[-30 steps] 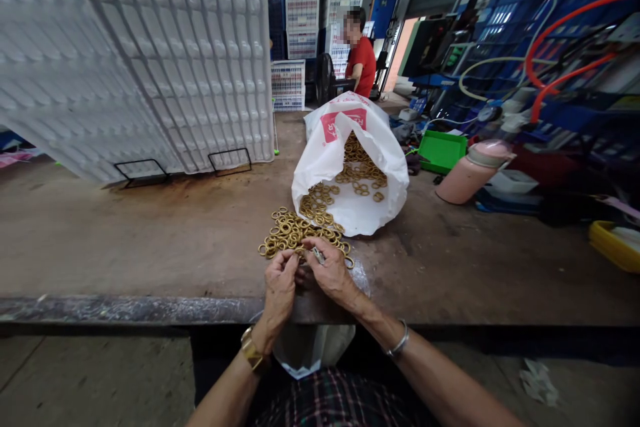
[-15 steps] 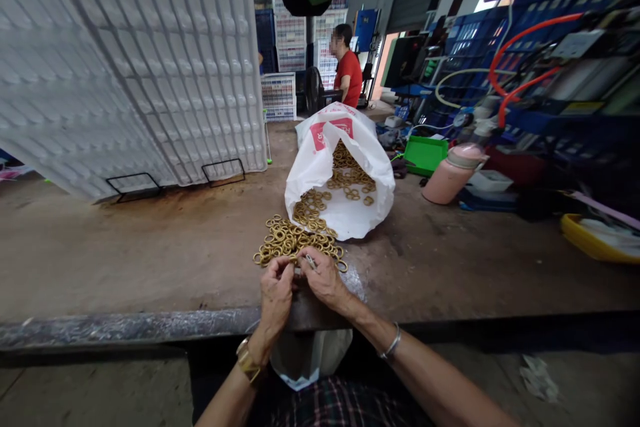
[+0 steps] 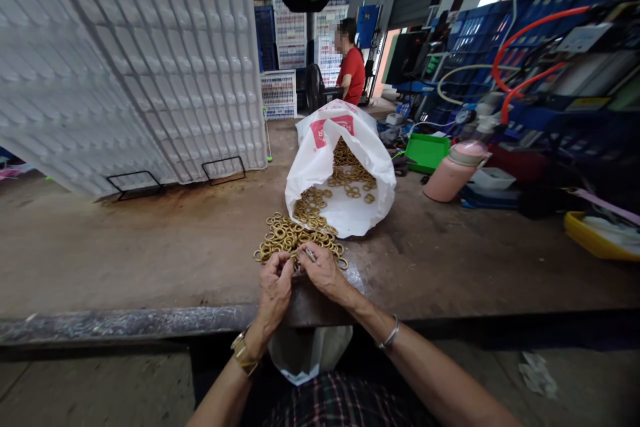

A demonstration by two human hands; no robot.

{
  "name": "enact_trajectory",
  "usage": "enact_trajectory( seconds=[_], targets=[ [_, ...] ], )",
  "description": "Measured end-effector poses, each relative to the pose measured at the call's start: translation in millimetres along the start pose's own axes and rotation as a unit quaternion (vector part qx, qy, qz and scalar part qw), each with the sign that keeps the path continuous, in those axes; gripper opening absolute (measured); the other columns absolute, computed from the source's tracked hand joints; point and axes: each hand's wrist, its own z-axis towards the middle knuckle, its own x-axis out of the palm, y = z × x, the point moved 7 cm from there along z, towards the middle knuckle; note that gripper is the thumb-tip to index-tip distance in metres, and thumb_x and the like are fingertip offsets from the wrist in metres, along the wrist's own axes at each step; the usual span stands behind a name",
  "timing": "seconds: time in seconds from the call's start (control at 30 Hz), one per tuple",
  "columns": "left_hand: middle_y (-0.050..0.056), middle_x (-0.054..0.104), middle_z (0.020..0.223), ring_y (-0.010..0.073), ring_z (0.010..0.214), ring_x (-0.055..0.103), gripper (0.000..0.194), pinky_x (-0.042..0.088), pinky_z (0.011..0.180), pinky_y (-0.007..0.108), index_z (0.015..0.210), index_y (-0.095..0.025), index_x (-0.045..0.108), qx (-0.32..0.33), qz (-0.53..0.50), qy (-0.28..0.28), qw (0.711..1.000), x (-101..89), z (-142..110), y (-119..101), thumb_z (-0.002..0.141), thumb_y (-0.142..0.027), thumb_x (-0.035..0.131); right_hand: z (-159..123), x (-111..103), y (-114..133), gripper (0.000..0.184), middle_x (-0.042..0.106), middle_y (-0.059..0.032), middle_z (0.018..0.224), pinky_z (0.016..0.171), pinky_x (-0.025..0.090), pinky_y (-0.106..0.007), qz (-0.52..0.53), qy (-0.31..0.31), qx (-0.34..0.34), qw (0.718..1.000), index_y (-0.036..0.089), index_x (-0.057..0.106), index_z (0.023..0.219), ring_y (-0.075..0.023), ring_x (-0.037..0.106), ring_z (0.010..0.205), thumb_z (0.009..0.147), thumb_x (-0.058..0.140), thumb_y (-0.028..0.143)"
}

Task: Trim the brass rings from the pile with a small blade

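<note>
A heap of small brass-coloured rings (image 3: 287, 237) lies on the brown workbench (image 3: 150, 247), spilling out of a white plastic bag (image 3: 345, 167) that lies open on its side. My left hand (image 3: 273, 290) and my right hand (image 3: 323, 273) meet at the near edge of the heap, fingers pinched together. The right hand holds a small silvery tool (image 3: 310, 254); the left pinches something too small to name, probably a ring. A gold watch is on my left wrist, a bangle on my right. A white bag (image 3: 307, 353) hangs below the bench edge under my hands.
A big white ribbed plastic tray (image 3: 135, 67) leans upright at the back left on wire stands. A pink flask (image 3: 453, 170), a green bin (image 3: 425, 152) and a yellow tray (image 3: 595, 237) sit to the right. A person in a red shirt (image 3: 353, 70) works farther back.
Both hands stay pinched at the heap's near edge with only small finger movement. My head has shifted a little, so the scene sits slightly lower and leftward than a second ago.
</note>
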Motion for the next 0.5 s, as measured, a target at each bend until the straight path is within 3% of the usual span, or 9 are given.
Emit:
enact_trajectory(
  seconds=[0.23,0.37,0.5],
  targets=[
    [-0.005,0.05,0.056,0.007,0.045,0.043,0.02,0.037,0.045,0.019,0.074,-0.017,0.054,-0.084,-0.06,0.02,0.994,1.8,-10,7,0.074,-0.037,0.055,4,3,0,0.021,0.043,0.006,0.056,0.052,0.031,-0.02,0.031,0.013,0.028,0.999,0.018,0.048,0.064,-0.0083,0.039,0.053,0.08,0.045,0.03],
    [-0.005,0.052,0.057,0.0065,0.041,0.044,0.027,0.036,0.039,0.018,0.08,-0.017,0.052,-0.142,-0.097,0.055,0.984,4.7,-15,15,0.073,-0.043,0.055,3,7,0,0.019,0.047,0.0048,0.06,0.055,0.033,-0.02,0.028,0.029,0.013,0.999,0.017,0.053,0.069,-0.009,0.043,0.057,0.081,0.045,0.03],
    [-0.003,0.053,0.06,0.0063,0.043,0.046,0.029,0.038,0.04,0.018,0.078,-0.015,0.051,-0.159,-0.123,0.07,0.977,4.9,-17,17,0.075,-0.044,0.054,2,11,4,0.017,0.051,0.0037,0.063,0.058,0.034,-0.021,-0.003,0.041,-0.02,0.999,0.018,0.055,0.073,-0.0098,0.046,0.06,0.082,0.046,0.029]
  ],
)
